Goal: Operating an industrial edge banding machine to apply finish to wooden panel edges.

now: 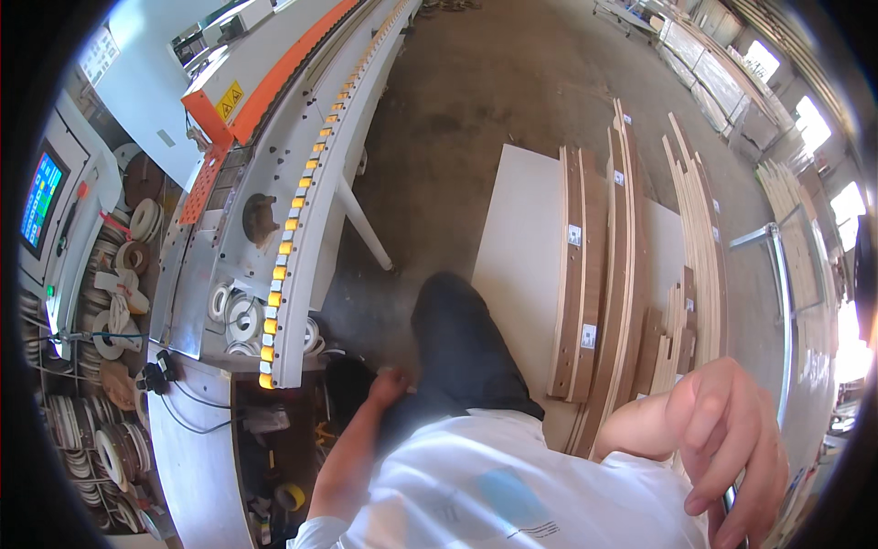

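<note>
My left hand (389,384) hangs low beside my dark trouser leg (462,339), close to the near end of a long white machine (302,229). Its fingers look curled, and I cannot make out whether anything is in them. My right hand (732,448) is raised close to the camera at the lower right, fingers bent around a slim dark object (730,500) that shows only below the fingers. Behind that hand stand brown and pale wood panels (594,274) on edge.
The machine carries a row of yellow and white pads (291,224) and an orange guard (274,78). A control screen (41,197) and rolls of edge tape (114,302) are at the left. A white board (517,238) lies on the concrete floor (476,91); more stacked boards (709,55) are far right.
</note>
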The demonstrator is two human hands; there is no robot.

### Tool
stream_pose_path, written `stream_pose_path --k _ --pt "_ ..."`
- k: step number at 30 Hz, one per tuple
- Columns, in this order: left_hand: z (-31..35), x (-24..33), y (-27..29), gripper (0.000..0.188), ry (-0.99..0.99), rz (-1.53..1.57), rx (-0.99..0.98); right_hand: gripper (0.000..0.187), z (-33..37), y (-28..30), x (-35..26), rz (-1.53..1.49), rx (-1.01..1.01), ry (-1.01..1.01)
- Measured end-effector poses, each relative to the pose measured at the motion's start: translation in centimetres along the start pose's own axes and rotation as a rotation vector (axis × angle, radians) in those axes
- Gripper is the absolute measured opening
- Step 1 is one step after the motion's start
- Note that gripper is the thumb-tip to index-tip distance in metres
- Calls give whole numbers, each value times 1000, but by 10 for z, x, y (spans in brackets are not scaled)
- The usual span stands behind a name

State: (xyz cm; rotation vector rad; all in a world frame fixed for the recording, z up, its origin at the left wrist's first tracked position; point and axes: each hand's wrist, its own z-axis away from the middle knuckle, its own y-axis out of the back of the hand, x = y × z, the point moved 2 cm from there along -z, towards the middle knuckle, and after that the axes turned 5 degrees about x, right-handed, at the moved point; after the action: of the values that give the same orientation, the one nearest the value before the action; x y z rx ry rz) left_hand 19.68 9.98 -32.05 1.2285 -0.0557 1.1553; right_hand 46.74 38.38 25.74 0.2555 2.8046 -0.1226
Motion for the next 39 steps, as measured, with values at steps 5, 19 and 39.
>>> stream_pose_path --k 5,19,39 --pt "13 26 16 39 31 181 45 25 -6 0 -1 -32 -34 11" --pt "127 437 185 15 -1099 675 -34 33 -52 35 -5 41 -484 203" --pt "206 498 189 11 -1425 1263 -695 39 -71 -3 11 142 -153 359"
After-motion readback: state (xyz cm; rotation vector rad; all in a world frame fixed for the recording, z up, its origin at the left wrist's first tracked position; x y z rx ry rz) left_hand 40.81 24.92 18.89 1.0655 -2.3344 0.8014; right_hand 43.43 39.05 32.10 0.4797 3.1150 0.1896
